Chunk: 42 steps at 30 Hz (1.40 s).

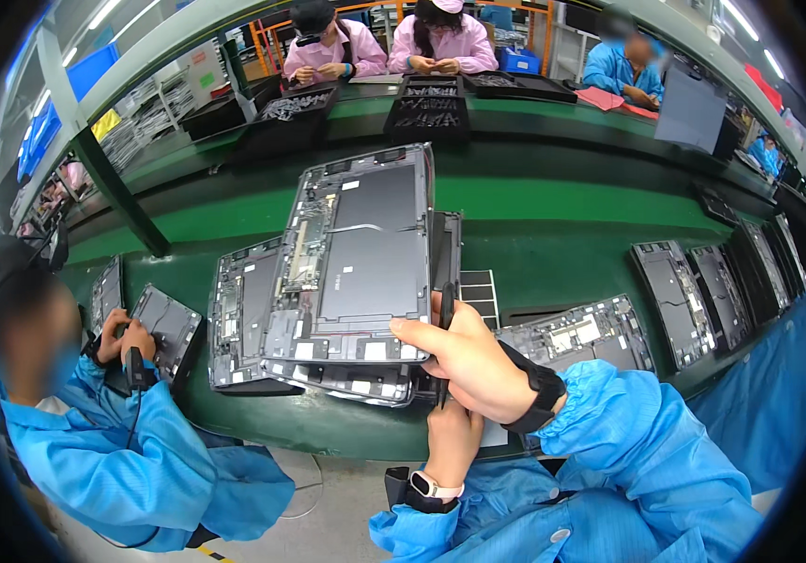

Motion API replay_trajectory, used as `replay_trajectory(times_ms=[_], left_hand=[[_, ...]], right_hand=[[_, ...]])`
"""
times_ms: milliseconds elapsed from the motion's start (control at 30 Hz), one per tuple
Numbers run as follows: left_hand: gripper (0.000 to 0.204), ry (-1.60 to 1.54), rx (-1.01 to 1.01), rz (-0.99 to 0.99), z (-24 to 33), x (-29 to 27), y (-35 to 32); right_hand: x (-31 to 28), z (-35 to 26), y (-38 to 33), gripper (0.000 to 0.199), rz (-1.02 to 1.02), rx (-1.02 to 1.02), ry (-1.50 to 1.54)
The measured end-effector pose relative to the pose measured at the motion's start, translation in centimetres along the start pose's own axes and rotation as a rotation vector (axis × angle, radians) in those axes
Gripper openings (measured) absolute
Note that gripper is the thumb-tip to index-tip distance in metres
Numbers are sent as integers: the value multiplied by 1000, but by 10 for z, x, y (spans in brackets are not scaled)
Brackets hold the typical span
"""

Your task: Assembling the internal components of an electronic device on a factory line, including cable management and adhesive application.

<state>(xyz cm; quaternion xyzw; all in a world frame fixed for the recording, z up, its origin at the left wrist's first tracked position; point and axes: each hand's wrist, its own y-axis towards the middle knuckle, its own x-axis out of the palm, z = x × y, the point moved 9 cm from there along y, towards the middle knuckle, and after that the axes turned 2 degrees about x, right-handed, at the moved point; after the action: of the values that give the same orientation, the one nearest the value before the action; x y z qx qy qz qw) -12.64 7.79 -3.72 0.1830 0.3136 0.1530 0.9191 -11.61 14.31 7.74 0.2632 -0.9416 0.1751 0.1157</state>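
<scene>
The open laptop chassis (356,263), its grey inner panel and circuit boards facing up, is tilted off the green surface (553,244), propped on another chassis (238,319) that lies beneath it and to its left. The right hand (468,361) closes over the chassis's near right corner, thumb pressed on the edge, with a slim black tool (446,328) pinched between the fingers at the same time. The left hand (452,436) sits lower, under that corner; its fingers are hidden, so I cannot tell whether it grips anything. To my eye the grip is the weak point: one corner carries a wide, tilted panel, and a slip could drop it onto the chassis below and scrape exposed parts. The tool tip rides close to the boards, so a twist of the wrist might nick them. More chassis (576,333) lie just to the right, and a co-worker's hands (126,338) are busy on a smaller unit (168,324) to the left.
</scene>
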Motion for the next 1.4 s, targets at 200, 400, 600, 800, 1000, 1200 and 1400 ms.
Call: replay_trajectory(times_ms=[200,400,600,800,1000,1200,1400], left_hand=[[19,24,-34,3,9,-8,7],[20,-51,-195,-81,16,-13,8],[40,-74,-182,-112,13,-13,4],[36,116,-58,-118,41,-16,5],[32,186,-67,-71,50,-19,-4],[26,-106,-308,-14,50,-11,-8],[29,-190,-364,16,49,-1,1]], right_hand=[[-10,9,0,30,21,-68,33],[-31,2,2,51,126,-358,-359],[-68,-16,-34,50,164,-234,-357],[-195,-51,-149,28,426,-362,-108],[-275,-1,-197,57,608,-369,43],[-279,34,-191,78,259,-109,-41],[-236,-7,-145,17,186,-134,-244]])
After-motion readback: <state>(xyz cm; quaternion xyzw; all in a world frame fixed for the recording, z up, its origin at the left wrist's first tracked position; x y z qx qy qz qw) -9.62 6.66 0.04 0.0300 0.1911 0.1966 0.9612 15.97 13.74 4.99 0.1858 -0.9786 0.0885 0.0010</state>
